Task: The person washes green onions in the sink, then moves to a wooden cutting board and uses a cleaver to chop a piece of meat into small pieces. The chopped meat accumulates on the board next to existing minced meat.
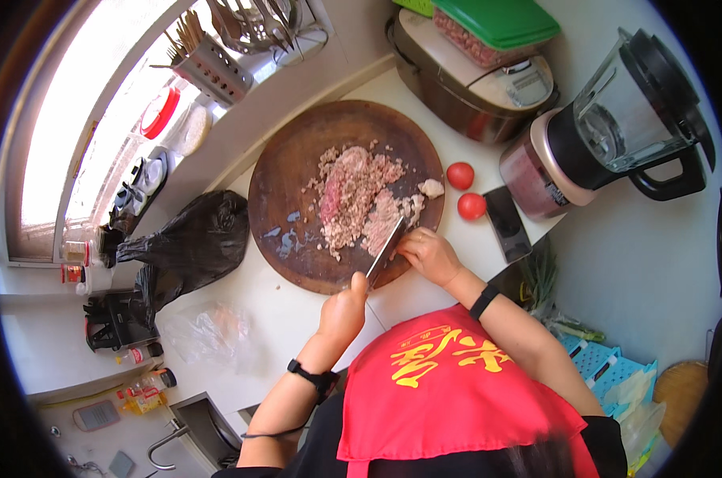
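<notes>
My left hand grips a kitchen knife by its handle, the blade slanting up across the near right of the round wooden chopping board. Beside the blade, on its right, is my right hand, fingers bent; whether they pinch anything is hidden. Under and left of the blade tip lies a flat patch of sliced pale meat. A heap of chopped pink meat covers the board's middle. One pale lump rests near the right edge.
Two tomatoes, a black phone-like slab, a blender and a rice cooker stand right of the board. A black plastic bag and a clear bag lie left. A sink is at lower left.
</notes>
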Motion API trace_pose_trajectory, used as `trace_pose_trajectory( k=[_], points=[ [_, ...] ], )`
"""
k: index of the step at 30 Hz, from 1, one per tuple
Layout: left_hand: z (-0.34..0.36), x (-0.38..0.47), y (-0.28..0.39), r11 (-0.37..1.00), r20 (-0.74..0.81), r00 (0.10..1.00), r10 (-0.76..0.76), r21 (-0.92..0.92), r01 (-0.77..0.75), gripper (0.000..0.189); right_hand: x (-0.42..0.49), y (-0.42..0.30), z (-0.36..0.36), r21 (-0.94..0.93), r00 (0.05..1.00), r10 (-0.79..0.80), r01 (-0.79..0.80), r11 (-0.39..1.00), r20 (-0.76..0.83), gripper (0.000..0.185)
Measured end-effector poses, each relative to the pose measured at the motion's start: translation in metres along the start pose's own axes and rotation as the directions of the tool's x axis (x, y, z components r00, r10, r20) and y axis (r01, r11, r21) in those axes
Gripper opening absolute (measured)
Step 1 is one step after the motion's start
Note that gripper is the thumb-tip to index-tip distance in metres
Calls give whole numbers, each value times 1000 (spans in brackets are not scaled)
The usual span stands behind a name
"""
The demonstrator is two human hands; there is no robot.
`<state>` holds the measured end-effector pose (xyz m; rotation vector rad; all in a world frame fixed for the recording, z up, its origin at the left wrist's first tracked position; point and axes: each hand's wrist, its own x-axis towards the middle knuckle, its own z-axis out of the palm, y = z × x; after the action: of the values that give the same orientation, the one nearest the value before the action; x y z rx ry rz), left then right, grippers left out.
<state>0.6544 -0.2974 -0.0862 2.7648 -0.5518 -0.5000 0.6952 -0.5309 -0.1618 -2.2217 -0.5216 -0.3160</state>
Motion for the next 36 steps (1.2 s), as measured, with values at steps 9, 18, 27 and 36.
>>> trace_pose_trajectory(
  k=[9,18,27,36],
  points=[
    [2,-49,-2,963,-356,926,-130,-268,32,21,38,27,-44,-160,978,-76,108,981,194,11],
    [25,-94,-16,874,-436,832,-343,-473,112,26,62,6,-36,-128,933,-211,256,958,291,11],
    [50,-131,-5,786,-463,743,-484,-602,136,25,102,10,-12,14,876,-228,246,969,425,47],
    [65,-137,13,756,-447,668,-595,-594,276,27,91,29,-5,1,853,-188,214,977,487,67]
  ],
)
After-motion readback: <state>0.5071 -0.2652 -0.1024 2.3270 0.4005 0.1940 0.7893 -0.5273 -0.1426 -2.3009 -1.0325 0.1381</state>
